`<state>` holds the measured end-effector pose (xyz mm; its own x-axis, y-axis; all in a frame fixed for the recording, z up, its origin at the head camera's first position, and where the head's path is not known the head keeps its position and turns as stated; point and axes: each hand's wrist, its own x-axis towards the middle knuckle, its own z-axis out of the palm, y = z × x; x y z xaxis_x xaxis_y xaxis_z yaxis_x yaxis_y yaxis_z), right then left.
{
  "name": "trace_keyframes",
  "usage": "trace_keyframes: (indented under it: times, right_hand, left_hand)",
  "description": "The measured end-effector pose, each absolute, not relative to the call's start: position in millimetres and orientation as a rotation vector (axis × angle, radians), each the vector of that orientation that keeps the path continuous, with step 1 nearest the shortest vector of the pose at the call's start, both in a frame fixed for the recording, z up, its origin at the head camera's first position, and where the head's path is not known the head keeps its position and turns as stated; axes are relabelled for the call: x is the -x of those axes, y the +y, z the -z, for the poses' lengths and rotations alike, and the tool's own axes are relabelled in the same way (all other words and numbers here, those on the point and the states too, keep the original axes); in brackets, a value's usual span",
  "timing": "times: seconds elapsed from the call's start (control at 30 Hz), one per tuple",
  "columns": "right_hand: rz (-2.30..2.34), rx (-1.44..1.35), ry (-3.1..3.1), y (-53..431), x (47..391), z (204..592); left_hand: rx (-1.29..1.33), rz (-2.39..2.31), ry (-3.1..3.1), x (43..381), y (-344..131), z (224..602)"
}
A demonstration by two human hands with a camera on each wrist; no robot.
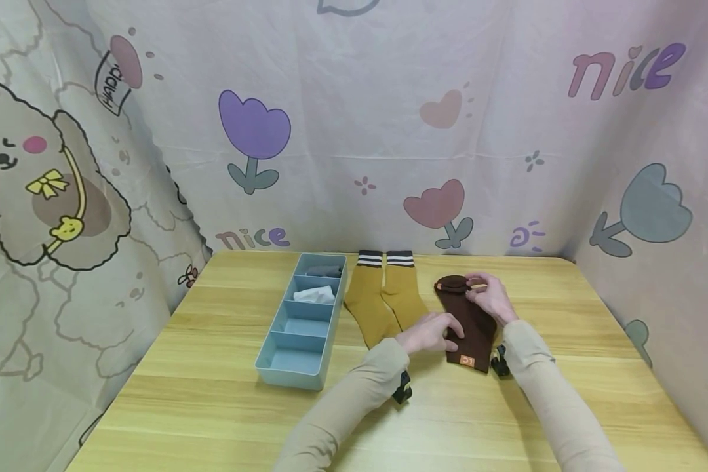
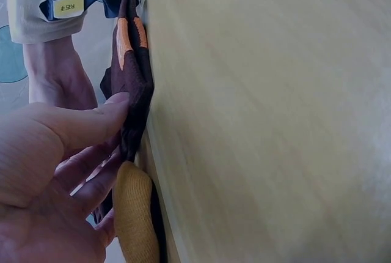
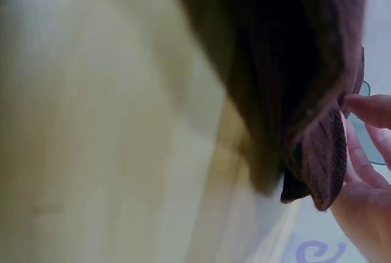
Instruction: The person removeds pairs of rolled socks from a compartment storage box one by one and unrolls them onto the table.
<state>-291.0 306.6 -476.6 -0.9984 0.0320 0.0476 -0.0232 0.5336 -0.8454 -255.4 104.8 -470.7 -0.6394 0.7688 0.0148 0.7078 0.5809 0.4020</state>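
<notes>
A pair of dark brown socks [image 1: 472,321] lies flat on the table at the right, cuff label towards the person and the far end folded over. At that folded end my right hand [image 1: 491,298] pinches the brown fabric; the right wrist view shows thumb and fingers at the sock's edge [image 3: 324,159]. My left hand [image 1: 429,333] touches the near left side of the brown socks, its fingers loosely bent. In the left wrist view its thumb [image 2: 113,113] lies against the brown fabric. Mustard socks [image 1: 373,301] with black-and-white striped cuffs lie left of the brown pair.
Left of the mustard socks stands a blue-grey divided box [image 1: 324,360]. Its far compartment holds a dark grey item [image 1: 323,271], the one before it a white cloth item [image 1: 314,295]. A printed curtain [image 1: 354,131] hangs behind the wooden table [image 1: 200,393].
</notes>
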Motion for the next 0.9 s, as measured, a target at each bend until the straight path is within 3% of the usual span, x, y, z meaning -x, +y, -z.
trace_keyframes:
  times: [0.47, 0.9]
  right_hand:
    - [-1.744, -0.146, -2.565, 301.1, 301.6, 473.6]
    - [-1.504, -0.400, -2.794, 295.8, 310.5, 476.9]
  left_hand:
    - [-1.256, -0.535, 2.657, 256.6, 104.7, 470.8]
    - [-1.248, -0.520, 2.644, 254.3, 105.6, 469.9]
